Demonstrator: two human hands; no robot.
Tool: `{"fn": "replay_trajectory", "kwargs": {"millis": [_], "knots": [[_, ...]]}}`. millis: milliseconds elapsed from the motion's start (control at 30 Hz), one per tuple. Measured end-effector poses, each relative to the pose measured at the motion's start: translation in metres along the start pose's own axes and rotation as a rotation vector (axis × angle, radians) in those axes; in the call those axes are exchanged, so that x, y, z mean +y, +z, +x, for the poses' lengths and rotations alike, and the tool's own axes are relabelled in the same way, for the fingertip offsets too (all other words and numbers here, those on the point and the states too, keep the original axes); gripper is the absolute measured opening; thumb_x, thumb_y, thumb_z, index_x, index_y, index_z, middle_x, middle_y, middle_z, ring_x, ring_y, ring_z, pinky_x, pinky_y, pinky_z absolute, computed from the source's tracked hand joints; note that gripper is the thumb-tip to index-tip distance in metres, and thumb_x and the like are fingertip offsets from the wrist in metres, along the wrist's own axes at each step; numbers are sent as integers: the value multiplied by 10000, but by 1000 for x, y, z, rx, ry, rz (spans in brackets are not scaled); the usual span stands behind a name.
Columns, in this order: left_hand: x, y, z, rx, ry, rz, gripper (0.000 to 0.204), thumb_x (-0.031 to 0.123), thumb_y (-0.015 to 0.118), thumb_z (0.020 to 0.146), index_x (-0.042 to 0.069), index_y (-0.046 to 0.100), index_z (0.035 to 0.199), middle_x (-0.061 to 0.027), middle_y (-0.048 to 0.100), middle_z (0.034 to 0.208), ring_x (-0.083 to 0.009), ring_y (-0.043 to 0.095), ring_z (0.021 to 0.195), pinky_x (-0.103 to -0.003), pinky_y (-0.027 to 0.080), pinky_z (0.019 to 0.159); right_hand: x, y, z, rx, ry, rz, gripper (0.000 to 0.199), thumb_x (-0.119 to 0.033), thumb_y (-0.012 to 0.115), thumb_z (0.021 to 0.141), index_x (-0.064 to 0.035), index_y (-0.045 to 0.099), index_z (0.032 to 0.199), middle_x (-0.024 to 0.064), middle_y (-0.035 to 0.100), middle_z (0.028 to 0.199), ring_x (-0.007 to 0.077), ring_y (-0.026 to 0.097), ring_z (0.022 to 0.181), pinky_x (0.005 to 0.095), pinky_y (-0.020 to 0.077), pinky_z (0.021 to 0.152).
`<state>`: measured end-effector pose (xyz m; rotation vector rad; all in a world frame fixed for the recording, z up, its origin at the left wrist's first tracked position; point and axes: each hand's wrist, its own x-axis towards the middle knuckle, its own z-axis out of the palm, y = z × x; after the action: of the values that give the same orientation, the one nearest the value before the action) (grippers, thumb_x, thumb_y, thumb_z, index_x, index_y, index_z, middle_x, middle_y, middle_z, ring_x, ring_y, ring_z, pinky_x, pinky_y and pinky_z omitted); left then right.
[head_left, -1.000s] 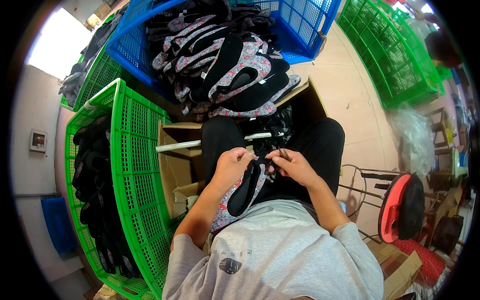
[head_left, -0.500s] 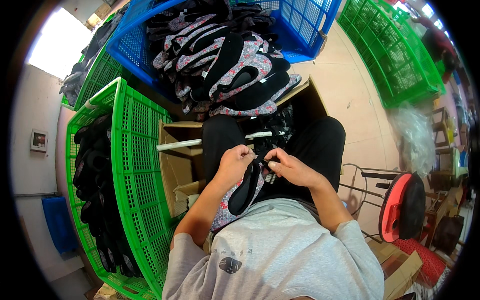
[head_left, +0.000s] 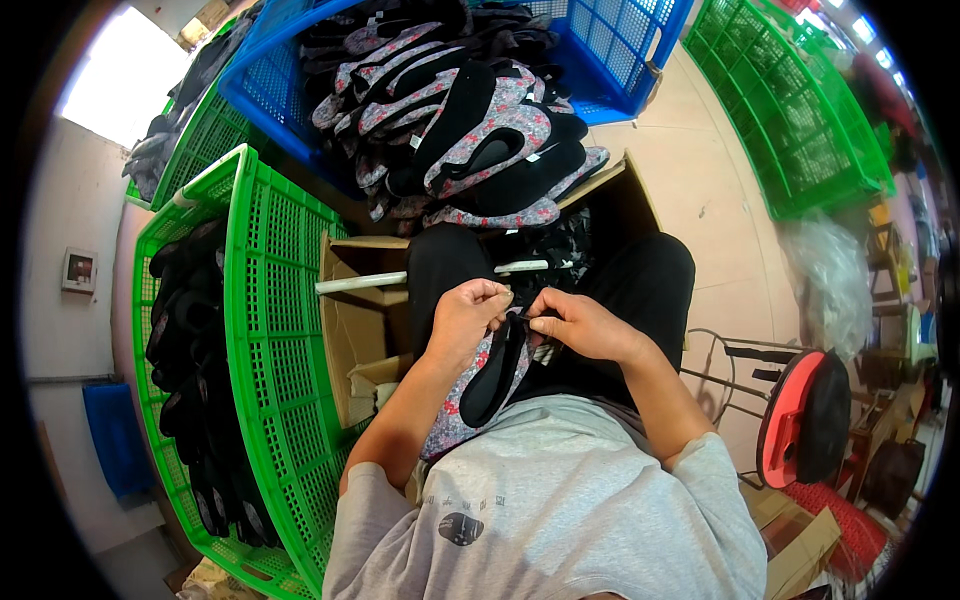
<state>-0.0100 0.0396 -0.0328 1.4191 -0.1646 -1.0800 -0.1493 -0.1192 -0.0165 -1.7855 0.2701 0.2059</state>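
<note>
A floral slipper (head_left: 447,432) with a black inside lies over my lap, its near end against my grey shirt. At its far end my left hand (head_left: 468,322) is closed, thumb and forefinger pinched together and the lower fingers against the slipper. What the left fingertips pinch is too small to make out. My right hand (head_left: 585,326) is closed too, its thumb and forefinger pinching the slipper's black edge close beside the left fingers. Beneath the hands, a cardboard box (head_left: 345,335) stands around my knees, with dark pieces inside it.
Ahead, a blue crate (head_left: 262,95) holds a heap of floral and black slippers. To the left a green crate (head_left: 285,370) contains black ones. A white rod (head_left: 360,283) crosses the box. A red and black round-seated stool (head_left: 790,418) and a green crate (head_left: 790,110) stand right.
My left fingertips have lifted a little off the slipper's far end. The right hand stays pinched at nearly the same place. The view has shifted slightly.
</note>
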Motion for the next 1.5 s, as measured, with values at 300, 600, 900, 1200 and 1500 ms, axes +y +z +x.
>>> {"fn": "replay_trajectory", "kwargs": {"millis": [300, 600, 900, 1200, 1500], "knots": [[-1, 5, 4, 22, 52, 74, 53, 37, 690, 884, -3, 670, 913, 3, 600, 729, -54, 495, 614, -189, 386, 548, -6, 1, 12, 23, 36, -226, 166, -186, 602, 949, -36, 565, 1011, 96, 685, 872, 208, 662, 804, 332, 499, 727], [-8, 2, 13, 0, 185, 158, 63, 12, 700, 868, -24, 692, 920, -42, 680, 846, -71, 596, 746, -204, 472, 685, -13, 2, 16, 55, 63, -400, 272, -312, 585, 921, -73, 566, 1048, 142, 687, 970, 356, 649, 930, 461, 489, 772], [-5, 3, 17, -11, 212, 179, 54, 1, 683, 870, -37, 686, 907, -75, 692, 828, -99, 628, 738, -221, 494, 690, -17, 1, 24, 16, 71, -395, 269, -285, 597, 924, -58, 570, 1065, 136, 693, 967, 342, 654, 921, 429, 493, 782], [-5, 6, 17, 13, 202, 174, 54, 0, 676, 871, -31, 690, 912, -58, 687, 815, -88, 615, 725, -214, 489, 679, -10, 2, 25, 16, 72, -403, 270, -285, 602, 922, -64, 574, 1075, 116, 701, 966, 325, 662, 917, 421, 496, 783], [-5, 7, 18, 42, 187, 161, 58, 18, 696, 869, -18, 699, 914, -34, 680, 819, -69, 596, 729, -200, 476, 678, -3, 4, 22, 52, 77, -409, 246, -269, 615, 917, -72, 586, 1062, 123, 696, 945, 319, 667, 884, 407, 498, 770]]}}
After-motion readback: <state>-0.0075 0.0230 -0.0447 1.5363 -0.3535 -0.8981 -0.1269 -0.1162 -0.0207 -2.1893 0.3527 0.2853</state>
